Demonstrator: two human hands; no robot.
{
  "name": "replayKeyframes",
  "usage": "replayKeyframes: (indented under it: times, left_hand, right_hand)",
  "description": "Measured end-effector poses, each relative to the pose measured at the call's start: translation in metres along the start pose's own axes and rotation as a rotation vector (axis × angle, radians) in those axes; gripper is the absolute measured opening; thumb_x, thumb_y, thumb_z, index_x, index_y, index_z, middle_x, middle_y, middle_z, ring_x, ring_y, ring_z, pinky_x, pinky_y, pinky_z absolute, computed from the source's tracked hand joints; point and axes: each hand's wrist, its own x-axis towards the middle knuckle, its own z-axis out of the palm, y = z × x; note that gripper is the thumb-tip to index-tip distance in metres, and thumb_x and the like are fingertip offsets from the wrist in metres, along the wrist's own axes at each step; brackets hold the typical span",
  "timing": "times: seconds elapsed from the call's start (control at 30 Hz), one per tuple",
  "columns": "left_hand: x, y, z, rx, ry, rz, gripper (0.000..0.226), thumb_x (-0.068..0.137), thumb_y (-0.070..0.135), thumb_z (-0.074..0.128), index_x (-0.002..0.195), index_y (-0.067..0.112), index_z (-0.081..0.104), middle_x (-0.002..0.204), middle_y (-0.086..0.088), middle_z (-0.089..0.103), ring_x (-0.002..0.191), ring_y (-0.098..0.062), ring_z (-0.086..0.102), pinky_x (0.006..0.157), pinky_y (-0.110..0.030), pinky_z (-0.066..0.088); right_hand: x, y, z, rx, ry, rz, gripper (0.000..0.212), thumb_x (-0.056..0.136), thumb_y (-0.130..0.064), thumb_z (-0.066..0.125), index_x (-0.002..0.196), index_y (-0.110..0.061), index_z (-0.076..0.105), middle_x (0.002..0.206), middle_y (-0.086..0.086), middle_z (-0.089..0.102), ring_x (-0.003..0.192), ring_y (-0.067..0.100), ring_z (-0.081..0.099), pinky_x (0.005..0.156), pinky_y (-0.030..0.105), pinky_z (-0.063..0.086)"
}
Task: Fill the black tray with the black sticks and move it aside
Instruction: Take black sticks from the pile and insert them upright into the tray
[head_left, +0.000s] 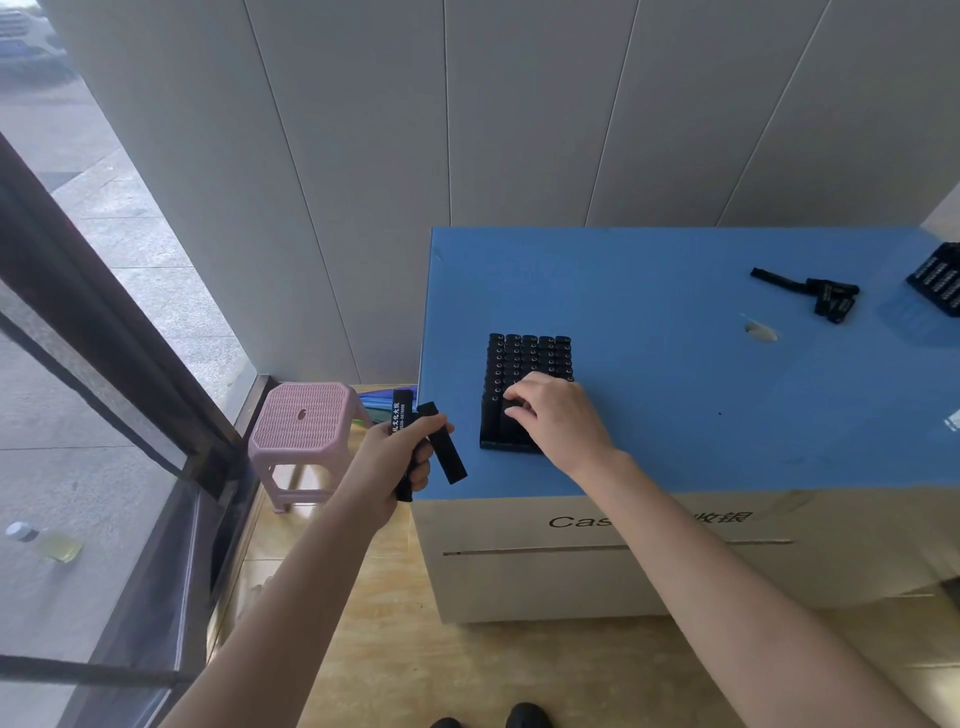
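While the right hand (561, 415) works over the near rows of the tray (511, 446), the left hand (395, 462) is clamped on a small bundle of held sticks (447, 452) just off the left edge of the counter (701, 405). This bundle probably serves as a ready supply, kept close to the tray so each transfer is short.

The right fingers are curled down onto the near rows. Whether they pinch a stick or only press one home cannot be told.

The tray lies near the left, near corner of the counter, with its long axis running near to far. The seated sticks (530, 353) stand upright, packed side by side, ring-marked ends up. The far rows appear full, so filling is judged nearly complete.

Of the held sticks, one points roughly far with its white print visible. Another tilts, with its lower end swung right.

Loose sticks (826, 296) lie far right, beside a second tray (940, 280).
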Motion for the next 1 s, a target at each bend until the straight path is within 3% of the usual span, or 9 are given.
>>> replayKeyframes:
  times: [0.17,0.33,0.63,0.73,0.83,1.0]
  left_hand:
    - [0.003,-0.005,0.004,-0.001,-0.011,-0.019,0.019,0.09,0.019,0.06,0.093,0.001,0.065,0.05,-0.001,0.041,0.037,-0.008,0.035,0.036,-0.017,0.031]
    - [0.008,-0.008,0.004,0.045,-0.028,-0.024,0.017,0.09,0.017,0.06,0.091,0.0,0.064,0.047,0.001,0.041,0.036,-0.008,0.035,0.036,-0.017,0.031]
    - [0.02,-0.021,0.019,0.069,-0.02,-0.053,0.021,0.09,0.015,0.059,0.097,-0.005,0.062,0.042,0.005,0.04,0.034,-0.007,0.032,0.035,-0.017,0.028]
    - [0.02,-0.021,0.015,0.054,-0.025,-0.062,0.021,0.089,0.016,0.061,0.095,-0.004,0.063,0.041,0.006,0.039,0.033,-0.006,0.032,0.035,-0.017,0.028]
    - [0.02,-0.02,0.013,0.051,-0.039,-0.069,0.024,0.088,0.017,0.062,0.097,-0.005,0.062,0.04,0.006,0.039,0.033,-0.006,0.033,0.035,-0.016,0.03]
    - [0.016,-0.016,0.021,-0.028,-0.153,-0.034,0.027,0.089,0.016,0.059,0.105,-0.006,0.061,0.041,0.005,0.036,0.034,-0.006,0.033,0.035,-0.016,0.03]
  right_hand:
    - [-0.001,0.004,-0.002,0.075,0.098,0.089,0.013,0.084,-0.013,0.064,0.096,-0.009,0.068,0.094,0.004,0.067,0.081,0.019,0.061,0.075,0.031,0.051]
    - [-0.002,0.001,-0.004,0.006,-0.042,-0.093,0.014,0.089,-0.017,0.059,0.1,-0.01,0.064,0.101,0.0,0.063,0.091,0.017,0.059,0.08,0.031,0.05]
    - [0.007,0.001,-0.023,0.085,0.082,0.177,0.009,0.087,-0.019,0.06,0.092,-0.011,0.06,0.087,0.001,0.064,0.079,0.017,0.058,0.074,0.03,0.049]
    - [-0.006,0.003,-0.031,0.331,0.14,0.347,0.006,0.084,-0.016,0.061,0.085,-0.011,0.057,0.076,0.0,0.064,0.07,0.016,0.062,0.067,0.025,0.049]
    - [-0.023,0.005,-0.031,0.851,0.18,0.574,0.008,0.084,-0.006,0.058,0.087,-0.012,0.061,0.08,0.005,0.066,0.069,0.017,0.067,0.074,0.027,0.057]
    - [-0.049,-0.002,-0.022,1.512,0.004,0.786,0.017,0.092,-0.004,0.051,0.101,-0.002,0.066,0.088,0.013,0.065,0.074,0.016,0.065,0.069,0.02,0.057]
